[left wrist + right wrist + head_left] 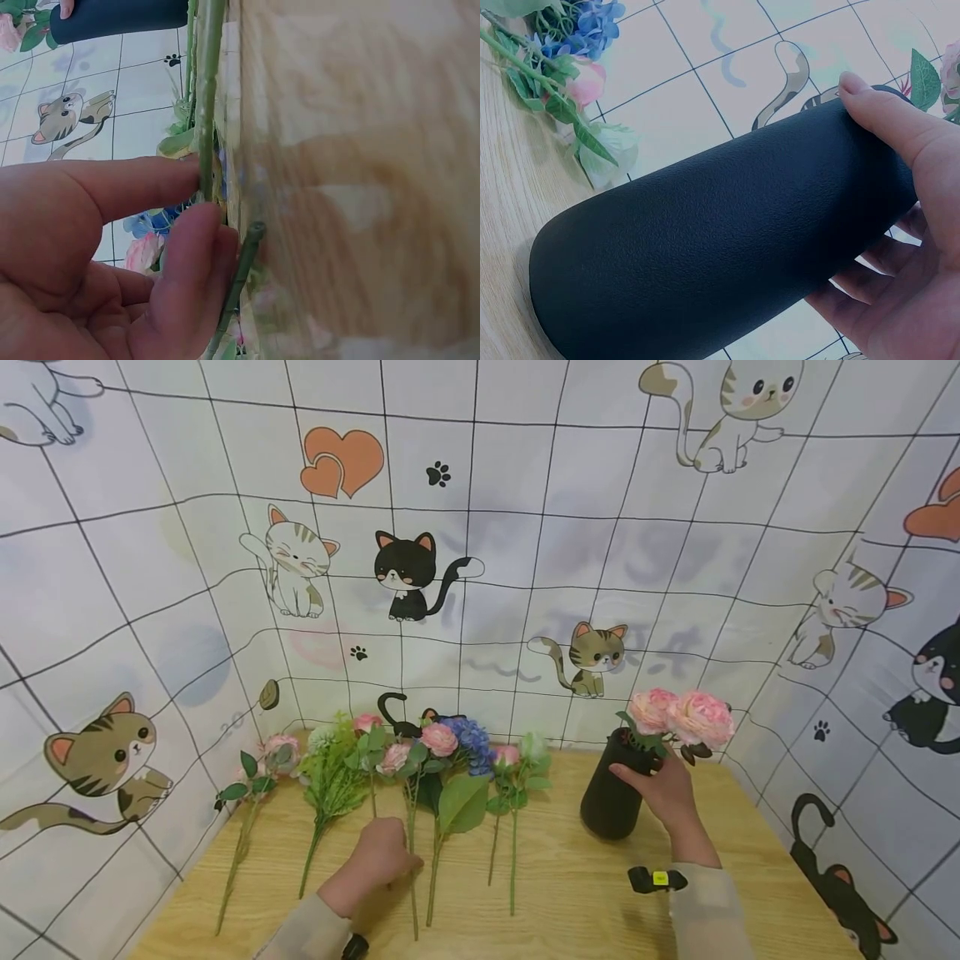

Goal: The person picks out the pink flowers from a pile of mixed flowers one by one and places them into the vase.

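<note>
My right hand (pixel 672 797) grips the black vase (pixel 606 802) near its mouth, thumb on the near side and fingers round the back in the right wrist view. The vase leans slightly on the table, and large pink flowers (pixel 701 718) stand out of its top. At the middle of the table my left hand (pixel 378 857) pinches a green flower stem (pixel 210 97) between thumb and forefinger. A second stem's cut end (pixel 256 231) shows just beside those fingers. Heads of pink roses (pixel 438 739) and a blue hydrangea (pixel 474 745) lie beyond the hand.
Other artificial flowers lie in a row on the wooden table (pixel 555 893): a pink rose stem (pixel 243 852) at far left, leafy greenery (pixel 330 785), and pink and white blooms (pixel 534 752) toward the vase. A cat-printed cloth (pixel 510 552) hangs behind and at both sides.
</note>
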Demonstrator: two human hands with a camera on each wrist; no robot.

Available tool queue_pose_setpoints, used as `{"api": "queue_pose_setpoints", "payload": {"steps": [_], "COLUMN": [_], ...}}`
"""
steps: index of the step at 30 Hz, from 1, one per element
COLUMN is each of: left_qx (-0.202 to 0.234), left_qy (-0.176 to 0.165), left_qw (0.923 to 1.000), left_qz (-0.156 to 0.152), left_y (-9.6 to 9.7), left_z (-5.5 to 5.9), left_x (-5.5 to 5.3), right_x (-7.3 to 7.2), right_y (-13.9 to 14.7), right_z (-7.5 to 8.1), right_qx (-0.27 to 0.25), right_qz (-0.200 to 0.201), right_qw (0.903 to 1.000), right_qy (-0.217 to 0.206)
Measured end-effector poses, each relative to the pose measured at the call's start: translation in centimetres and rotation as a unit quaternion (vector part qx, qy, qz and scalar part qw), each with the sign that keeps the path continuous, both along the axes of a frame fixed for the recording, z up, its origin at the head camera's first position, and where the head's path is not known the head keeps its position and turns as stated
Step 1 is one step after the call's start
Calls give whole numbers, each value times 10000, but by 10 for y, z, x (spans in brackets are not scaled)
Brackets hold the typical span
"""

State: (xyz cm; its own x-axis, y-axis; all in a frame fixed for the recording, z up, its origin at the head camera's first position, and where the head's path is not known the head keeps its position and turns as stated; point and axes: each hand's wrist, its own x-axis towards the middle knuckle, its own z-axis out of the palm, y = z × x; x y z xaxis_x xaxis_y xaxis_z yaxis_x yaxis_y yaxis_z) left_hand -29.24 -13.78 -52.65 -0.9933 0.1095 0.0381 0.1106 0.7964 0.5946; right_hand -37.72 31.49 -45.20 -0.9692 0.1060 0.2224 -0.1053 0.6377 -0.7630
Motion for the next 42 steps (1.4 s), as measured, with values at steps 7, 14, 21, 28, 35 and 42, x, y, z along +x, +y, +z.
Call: {"api": "queue_pose_setpoints", "payload": {"steps": [7,14,21,28,35,42], "left_qx": [-80,-41,47,11,176,22], "left_qy": [51,-105,-130,1,-230,-74], "left_qw": [10000,9998,9998,9999,9995,9996], "left_qz": [27,134,143,106,142,267], "left_y": [-7,-14,-19,-19,-19,-23], "left_z": [7,10,18,26,35,46], "left_x": [-1,-3,0,0,1,3], "right_x": [-1,-3,-1,3,13,24], "right_y": [1,2,-1,-2,4,8], "right_z": [-1,-5,-6,-2,12,33], "right_qx": [32,73,9,183,372,1139], "right_qz": [30,11,-19,-140,-103,-87], "right_qw": [9999,9999,9999,9995,9992,9931], "right_qy": [113,111,120,217,85,-268]}}
